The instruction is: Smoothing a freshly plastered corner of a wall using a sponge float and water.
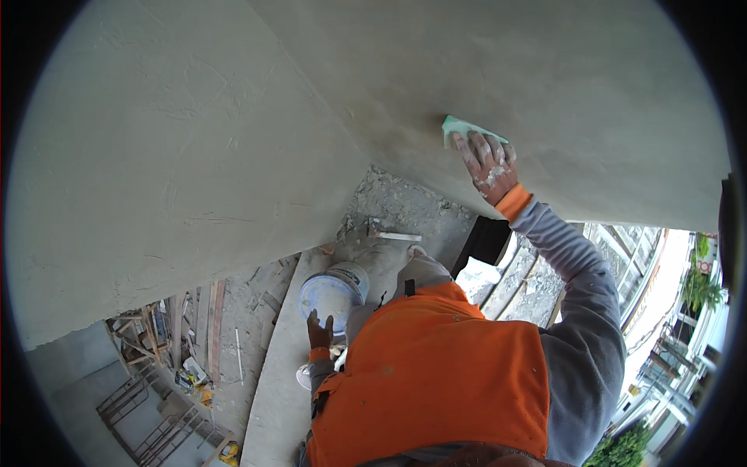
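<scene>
My right hand [492, 167], streaked with pale plaster, is closed around a light green sponge [471, 129] and presses it to the grey plastered wall [591, 101]. The fingers lie over the sponge's near side, so only its upper edge and one corner show. Lower down on the left, my left hand [320, 331] has its fingers apart and nothing in them. In the picture it overlaps the near rim of a bucket [325, 300] with a bluish rim and greyish contents; I cannot tell whether it touches it.
Another plastered wall [179, 148] meets this one in a corner. I stand on a pale board [272, 397]. Rubble [405, 198] and a light strip [398, 237] lie near my foot. Wooden planks [208, 331] and metal frames [167, 436] are lower left; an open edge drops away at right.
</scene>
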`<state>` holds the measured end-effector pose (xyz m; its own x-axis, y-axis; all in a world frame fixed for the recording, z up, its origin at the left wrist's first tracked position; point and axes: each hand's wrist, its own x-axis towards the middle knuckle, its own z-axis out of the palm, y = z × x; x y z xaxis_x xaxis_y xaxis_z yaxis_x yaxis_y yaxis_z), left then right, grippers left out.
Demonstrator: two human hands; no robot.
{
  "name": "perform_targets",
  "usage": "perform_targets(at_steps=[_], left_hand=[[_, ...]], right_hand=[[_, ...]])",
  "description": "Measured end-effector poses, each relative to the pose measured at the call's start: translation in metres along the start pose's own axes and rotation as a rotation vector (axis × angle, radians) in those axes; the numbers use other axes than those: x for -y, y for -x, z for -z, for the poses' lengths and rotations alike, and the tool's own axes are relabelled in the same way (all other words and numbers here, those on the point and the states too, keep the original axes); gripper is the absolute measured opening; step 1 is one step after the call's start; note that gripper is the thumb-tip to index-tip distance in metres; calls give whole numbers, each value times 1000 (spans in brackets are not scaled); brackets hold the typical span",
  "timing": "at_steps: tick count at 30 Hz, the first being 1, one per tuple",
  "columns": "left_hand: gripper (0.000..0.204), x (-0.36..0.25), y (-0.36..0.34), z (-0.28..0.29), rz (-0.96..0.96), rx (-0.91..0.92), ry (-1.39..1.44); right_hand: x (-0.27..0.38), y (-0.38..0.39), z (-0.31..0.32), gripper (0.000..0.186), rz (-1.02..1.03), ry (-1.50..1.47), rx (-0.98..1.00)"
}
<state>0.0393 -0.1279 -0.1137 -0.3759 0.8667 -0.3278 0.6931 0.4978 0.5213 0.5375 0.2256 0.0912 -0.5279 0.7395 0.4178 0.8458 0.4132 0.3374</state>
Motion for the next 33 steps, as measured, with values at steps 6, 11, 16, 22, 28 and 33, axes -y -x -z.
perform_targets(at_steps=[6,11,16,22,28,33], left_hand=[[71,-56,-27,-20,-180,40,6],[65,-110,-58,-16,-294,71,2],[64,-128,-69,-14,-355,73,-26],[67,-130,-72,-15,-403,140,-44],[67,-108,-60,-17,-268,77,-1],[69,-98,-39,-20,-310,37,-90]], right_hand=[[-37,-40,85,65,-328,61,-577],[-48,-6,96,75,-426,-6,-640],[-50,22,103,80,-492,-39,-592],[-80,16,125,90,-531,127,-669],[-88,9,117,94,-496,185,-772],[-93,10,112,96,-474,147,-822]])
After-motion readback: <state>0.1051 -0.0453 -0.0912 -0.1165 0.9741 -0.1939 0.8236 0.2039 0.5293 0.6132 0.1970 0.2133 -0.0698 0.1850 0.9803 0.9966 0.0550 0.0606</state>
